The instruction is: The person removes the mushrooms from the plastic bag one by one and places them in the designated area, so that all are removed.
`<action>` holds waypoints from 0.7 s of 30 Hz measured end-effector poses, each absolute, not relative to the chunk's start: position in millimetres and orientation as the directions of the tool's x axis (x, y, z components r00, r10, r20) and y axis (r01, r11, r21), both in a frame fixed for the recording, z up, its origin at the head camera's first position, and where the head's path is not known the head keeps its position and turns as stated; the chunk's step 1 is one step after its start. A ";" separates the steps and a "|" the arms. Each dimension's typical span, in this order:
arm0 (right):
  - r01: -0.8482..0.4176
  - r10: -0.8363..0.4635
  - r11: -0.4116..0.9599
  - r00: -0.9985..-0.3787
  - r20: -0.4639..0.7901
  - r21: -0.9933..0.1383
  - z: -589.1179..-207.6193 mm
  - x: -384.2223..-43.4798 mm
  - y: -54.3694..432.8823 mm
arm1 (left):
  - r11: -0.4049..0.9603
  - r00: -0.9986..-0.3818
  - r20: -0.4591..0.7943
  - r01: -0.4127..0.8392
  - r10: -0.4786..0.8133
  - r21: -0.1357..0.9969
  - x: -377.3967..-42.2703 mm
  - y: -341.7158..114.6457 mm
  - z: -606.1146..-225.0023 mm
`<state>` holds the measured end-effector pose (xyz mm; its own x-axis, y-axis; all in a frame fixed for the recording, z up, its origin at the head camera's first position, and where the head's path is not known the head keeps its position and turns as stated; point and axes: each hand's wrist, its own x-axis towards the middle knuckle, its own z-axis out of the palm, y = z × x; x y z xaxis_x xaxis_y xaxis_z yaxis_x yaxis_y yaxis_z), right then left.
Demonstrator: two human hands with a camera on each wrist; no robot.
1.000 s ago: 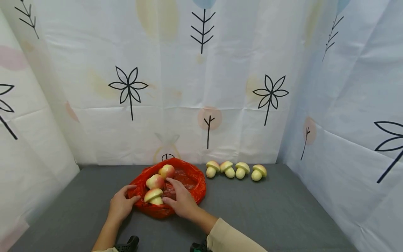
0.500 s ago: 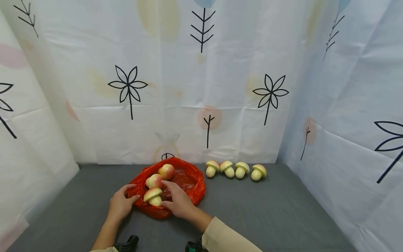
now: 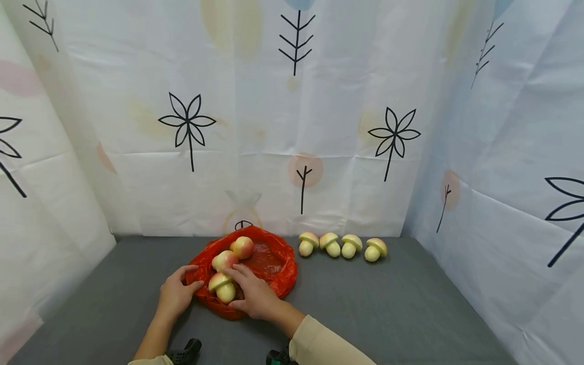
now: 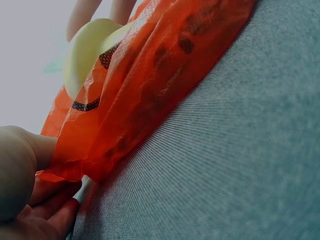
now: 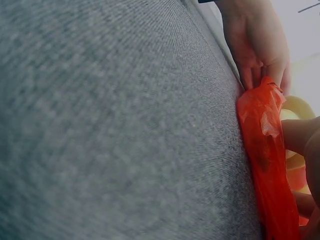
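Inside the red bag (image 3: 290,271) at eight o'clock: mushroom (image 3: 225,290), stem toward five. Bent around it from five with the right hand (image 3: 258,297), perhaps to steady it; cannot tell whether gripped. Pinching the bag's edge near nine with the left hand (image 3: 175,294), likely to hold the mouth wide. At ten and twelve: two red-yellow lumps (image 3: 225,260), hard to identify. Outside toward three: four mushrooms (image 3: 330,244). Partly hidden: bag floor.
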<state>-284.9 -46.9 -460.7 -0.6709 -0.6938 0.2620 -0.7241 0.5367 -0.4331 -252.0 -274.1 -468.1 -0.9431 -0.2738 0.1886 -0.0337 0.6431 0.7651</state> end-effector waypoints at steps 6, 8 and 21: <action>-0.732 -0.709 0.561 -0.666 0.231 -0.387 -458.3 -284.7 -49.7 | 0.646 -0.944 0.184 -0.039 -0.273 0.763 -251.9 -273.3 -467.9; -0.734 -0.713 0.571 -0.665 0.220 -0.368 -458.0 -284.4 -50.9 | 0.647 -0.945 0.182 -0.040 -0.273 0.761 -252.1 -273.2 -467.6; -0.728 -0.701 0.602 -0.679 0.220 -0.329 -458.3 -279.4 -55.9 | 0.655 -0.947 0.182 -0.037 -0.265 0.755 -252.4 -273.0 -467.6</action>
<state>-279.4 -55.9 -458.3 -0.6788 -0.7007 0.2199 -0.7278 0.6018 -0.3289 -252.4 -273.0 -467.6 -0.9469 -0.2646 0.1824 -0.0375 0.6547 0.7550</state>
